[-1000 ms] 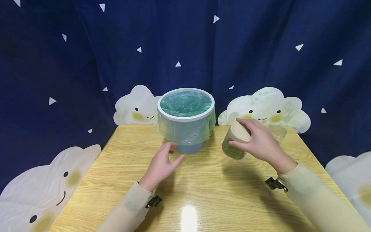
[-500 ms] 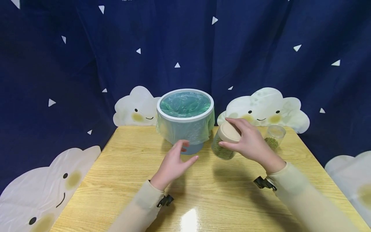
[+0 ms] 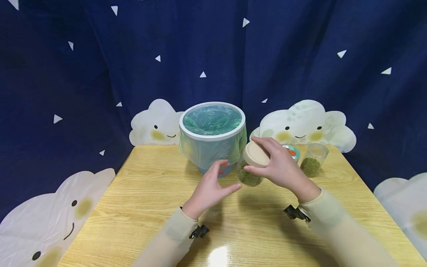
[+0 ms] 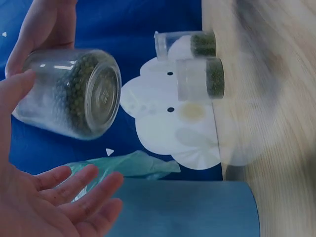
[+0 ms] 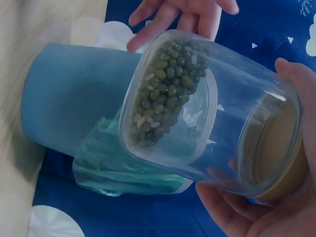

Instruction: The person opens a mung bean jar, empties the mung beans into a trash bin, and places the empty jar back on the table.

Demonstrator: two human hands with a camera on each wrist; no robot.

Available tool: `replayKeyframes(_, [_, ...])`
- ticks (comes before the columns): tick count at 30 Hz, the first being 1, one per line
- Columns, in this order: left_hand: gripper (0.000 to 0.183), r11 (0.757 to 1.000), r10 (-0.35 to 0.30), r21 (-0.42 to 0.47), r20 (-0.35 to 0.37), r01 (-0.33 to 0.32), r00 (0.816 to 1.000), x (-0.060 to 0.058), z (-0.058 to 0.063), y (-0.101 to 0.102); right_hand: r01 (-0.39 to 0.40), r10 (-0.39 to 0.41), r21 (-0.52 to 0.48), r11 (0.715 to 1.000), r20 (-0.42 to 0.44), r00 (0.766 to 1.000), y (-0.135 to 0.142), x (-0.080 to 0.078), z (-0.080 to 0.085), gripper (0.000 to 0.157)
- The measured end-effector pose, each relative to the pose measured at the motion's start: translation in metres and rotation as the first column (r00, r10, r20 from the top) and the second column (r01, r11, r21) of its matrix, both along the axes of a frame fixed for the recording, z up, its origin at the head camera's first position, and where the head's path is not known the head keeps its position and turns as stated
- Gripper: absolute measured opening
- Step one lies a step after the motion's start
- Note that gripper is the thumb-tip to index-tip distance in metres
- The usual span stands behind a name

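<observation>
"Where is the bean jar [image 3: 248,177] hanging?"

"It's hanging tilted in midair over the tabletop [image 3: 153,193], near the bin's [image 3: 213,138] right side."

"What's gripping it?"

"The right hand [image 3: 280,165] is clamping around its lidded end; the left hand [image 3: 211,190] is holding thumb and fingers apart just beside it."

"Beyond?"

"The bin is standing near the back edge, wearing a green bag [image 3: 213,120]; a smaller jar [image 3: 313,163] is standing near the back right corner."

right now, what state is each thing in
Jar: tilted, lid on, partly filled with green beans
Bin: upright, open-topped, lined with a bag
Clear container: upright, green contents inside
Teal-topped container: upright, partly hidden in the head view
Left hand: spread, holding nothing
Right hand: gripping the jar at its lid
</observation>
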State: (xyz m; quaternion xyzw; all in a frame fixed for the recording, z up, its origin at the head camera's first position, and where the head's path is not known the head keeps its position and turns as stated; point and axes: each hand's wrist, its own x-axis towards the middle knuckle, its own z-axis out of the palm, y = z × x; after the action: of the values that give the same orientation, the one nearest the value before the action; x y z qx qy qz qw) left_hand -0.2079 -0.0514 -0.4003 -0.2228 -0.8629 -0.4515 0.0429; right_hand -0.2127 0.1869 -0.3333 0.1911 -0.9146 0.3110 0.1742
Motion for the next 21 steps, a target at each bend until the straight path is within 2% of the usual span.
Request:
replayKeyframes(6, [0.091, 0.999, -0.047, 0.005, 0.026, 0.047, 0.999, 0.000, 0.002, 0.012, -0.026, 0.026, -0.003, 1.000, 0.000, 1.000, -0.007, 0.004, -0.005, 0.089])
replayKeyframes(13, [0.093, 0.997, -0.063, -0.040, -0.030, 0.062, 0.998, -0.001, 0.000, 0.020, -0.037, 0.037, 0.002, 0.999, -0.028, 0.999, -0.012, 0.009, -0.009, 0.090])
replayKeyframes(21, [0.096, 0.996, -0.081, 0.035, -0.002, 0.081, 0.997, -0.003, -0.005, 0.024, -0.059, 0.058, -0.012, 0.998, -0.065, 0.996, -0.016, 0.012, -0.010, 0.089])
